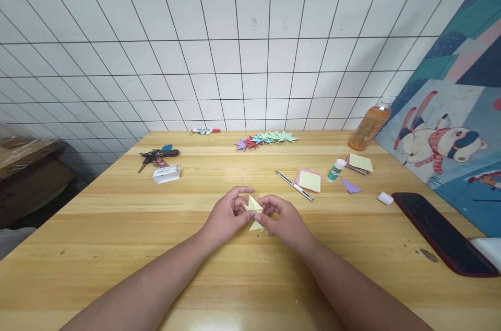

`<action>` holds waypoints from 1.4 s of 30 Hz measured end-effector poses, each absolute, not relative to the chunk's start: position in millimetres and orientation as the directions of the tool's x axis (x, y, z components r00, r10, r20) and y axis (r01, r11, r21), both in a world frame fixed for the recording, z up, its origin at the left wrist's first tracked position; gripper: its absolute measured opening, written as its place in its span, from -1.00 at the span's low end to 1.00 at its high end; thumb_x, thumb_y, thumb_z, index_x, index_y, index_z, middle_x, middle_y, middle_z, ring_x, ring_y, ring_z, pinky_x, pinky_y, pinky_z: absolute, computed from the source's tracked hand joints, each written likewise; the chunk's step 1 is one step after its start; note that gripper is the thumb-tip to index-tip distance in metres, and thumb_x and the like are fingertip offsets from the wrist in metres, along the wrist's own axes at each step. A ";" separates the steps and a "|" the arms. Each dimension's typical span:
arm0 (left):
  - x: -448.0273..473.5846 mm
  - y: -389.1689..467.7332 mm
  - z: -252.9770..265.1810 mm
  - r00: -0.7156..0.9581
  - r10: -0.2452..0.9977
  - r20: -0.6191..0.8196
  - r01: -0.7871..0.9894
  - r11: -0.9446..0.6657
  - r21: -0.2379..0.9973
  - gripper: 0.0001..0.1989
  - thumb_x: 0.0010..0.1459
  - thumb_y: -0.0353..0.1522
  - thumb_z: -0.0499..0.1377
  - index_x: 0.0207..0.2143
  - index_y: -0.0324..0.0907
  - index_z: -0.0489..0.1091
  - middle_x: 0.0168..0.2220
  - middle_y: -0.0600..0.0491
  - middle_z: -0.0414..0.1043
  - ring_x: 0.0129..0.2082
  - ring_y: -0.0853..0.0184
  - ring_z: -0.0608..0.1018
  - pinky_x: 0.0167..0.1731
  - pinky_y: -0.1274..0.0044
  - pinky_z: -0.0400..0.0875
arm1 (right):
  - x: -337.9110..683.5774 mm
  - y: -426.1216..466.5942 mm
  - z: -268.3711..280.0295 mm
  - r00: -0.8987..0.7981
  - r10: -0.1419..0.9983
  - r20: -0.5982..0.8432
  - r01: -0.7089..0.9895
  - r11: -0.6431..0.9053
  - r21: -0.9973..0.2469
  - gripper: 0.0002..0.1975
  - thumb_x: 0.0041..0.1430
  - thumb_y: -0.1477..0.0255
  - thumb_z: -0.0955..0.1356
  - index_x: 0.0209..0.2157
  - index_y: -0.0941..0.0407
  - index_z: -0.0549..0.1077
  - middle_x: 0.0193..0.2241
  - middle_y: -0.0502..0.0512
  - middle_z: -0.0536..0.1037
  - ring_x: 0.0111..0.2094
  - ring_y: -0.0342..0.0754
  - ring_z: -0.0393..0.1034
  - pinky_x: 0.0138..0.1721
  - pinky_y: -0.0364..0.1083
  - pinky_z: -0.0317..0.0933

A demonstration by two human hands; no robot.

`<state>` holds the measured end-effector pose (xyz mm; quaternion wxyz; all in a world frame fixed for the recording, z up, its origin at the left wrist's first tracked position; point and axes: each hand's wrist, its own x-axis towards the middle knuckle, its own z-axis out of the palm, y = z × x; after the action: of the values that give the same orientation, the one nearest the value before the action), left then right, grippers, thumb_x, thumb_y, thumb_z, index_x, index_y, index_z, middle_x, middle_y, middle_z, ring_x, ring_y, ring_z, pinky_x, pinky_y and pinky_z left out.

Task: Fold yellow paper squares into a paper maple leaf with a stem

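Between my two hands is a pale yellow folded paper piece (255, 204) with several pointed tips, held just over the wooden table (188, 279). My left hand (231, 212) pinches its left side between thumb and fingers. On the other side my right hand (282, 220) grips it, the thumb pressed on its middle. The fingers cover part of the paper. Beyond the hands lie a craft knife (293, 185) and a small stack of square paper sheets (310, 181), yellow on top. Along the back edge sits a row of folded paper stars (270, 139) in purple, red, blue and green.
To the right are a glue stick (336, 170), a purple paper triangle (350, 186), more paper squares (360, 163), an eraser (385, 198), a phone (442, 232) and a drink bottle (368, 127). Keys (158, 155), a small box (167, 174) and markers (206, 131) lie left.
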<state>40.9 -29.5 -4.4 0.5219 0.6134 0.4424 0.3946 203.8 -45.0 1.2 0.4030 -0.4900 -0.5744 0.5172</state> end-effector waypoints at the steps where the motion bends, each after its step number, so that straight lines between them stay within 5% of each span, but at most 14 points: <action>1: 40.8 -31.1 -4.4 0.300 0.953 0.035 0.173 -0.091 0.981 -0.52 -0.04 -0.36 0.23 -0.04 -0.17 0.20 -0.55 0.19 0.32 -0.56 0.45 0.38 -0.50 0.61 0.26 | 204.0 -45.9 2.1 -0.183 0.983 0.011 0.216 0.051 -0.975 -0.75 -0.11 0.35 0.40 -0.32 0.12 0.43 -0.53 -0.05 0.37 -0.49 -0.15 0.27 -0.52 -0.17 0.25; 6: 41.7 -40.8 -2.6 0.372 0.920 0.122 0.375 -0.269 0.887 -0.46 -0.02 -0.44 0.12 0.06 -0.05 0.14 -0.51 0.21 0.31 -0.49 0.42 0.42 -0.41 0.58 0.31 | 208.8 -45.3 1.8 -0.186 0.969 0.163 0.478 0.234 -0.846 -0.94 -0.09 0.42 0.40 -0.48 0.08 0.48 -0.55 -0.06 0.44 -0.54 -0.17 0.23 -0.48 -0.18 0.13; 17: 47.0 -48.4 -0.5 0.441 0.881 0.174 0.513 -0.406 0.756 -0.34 0.05 -0.41 0.10 0.19 -0.01 -0.08 -0.47 0.18 0.38 -0.43 0.37 0.46 -0.30 0.50 0.37 | 217.5 -47.7 10.4 -0.307 0.937 0.168 0.539 0.316 -0.781 -0.92 -0.02 0.46 0.36 -0.53 0.06 0.50 -0.60 -0.07 0.44 -0.55 -0.18 0.23 -0.51 -0.20 0.06; 20: 46.8 -47.3 -1.9 0.448 0.846 0.287 0.547 -0.514 0.661 -0.42 0.07 -0.35 0.13 0.14 -0.09 0.02 -0.13 -0.03 0.40 -0.12 0.25 0.43 -0.10 0.39 0.33 | 230.6 -39.2 12.4 -0.208 0.968 0.140 0.505 0.229 -0.832 -0.93 -0.01 0.43 0.35 -0.50 0.08 0.49 -0.59 -0.05 0.46 -0.54 -0.16 0.27 -0.50 -0.19 0.11; 22: 44.8 -44.4 -3.1 0.559 0.762 0.327 0.558 -0.638 0.531 -0.49 0.09 -0.36 0.11 0.10 -0.13 0.10 0.11 -0.12 0.21 0.10 0.17 0.27 0.06 0.33 0.19 | 243.7 -31.6 12.5 -0.113 0.991 0.066 0.433 0.109 -0.895 -0.90 -0.02 0.37 0.36 -0.46 0.10 0.48 -0.56 -0.02 0.47 -0.52 -0.15 0.31 -0.49 -0.19 0.16; 27: 39.4 -37.1 -7.3 0.743 0.652 0.151 0.590 -0.745 0.311 -0.55 0.18 -0.34 0.02 0.14 -0.09 0.10 0.22 -0.06 0.06 0.21 0.16 0.11 0.17 0.21 -0.04 | 265.2 -20.0 5.7 -0.080 0.989 -0.120 0.398 -0.079 -0.914 -0.82 -0.09 0.28 0.39 -0.47 0.11 0.47 -0.64 -0.06 0.41 -0.65 -0.19 0.25 -0.64 -0.21 0.15; 42: 37.8 -42.8 -9.2 0.729 0.666 0.158 0.590 -0.728 0.348 -0.60 0.16 -0.31 0.06 0.07 -0.14 0.21 0.13 -0.11 0.22 0.14 0.16 0.26 0.10 0.27 0.17 | 243.0 -13.4 -10.5 -0.086 0.994 -0.064 0.506 -0.012 -0.863 -0.85 -0.12 0.33 0.41 -0.51 0.11 0.43 -0.57 -0.05 0.49 -0.51 -0.15 0.37 -0.47 -0.19 0.19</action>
<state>37.8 -42.8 -9.2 0.1384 0.9193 0.3418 0.1373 243.0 -13.4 -10.5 0.3167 -0.5974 -0.6276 0.3859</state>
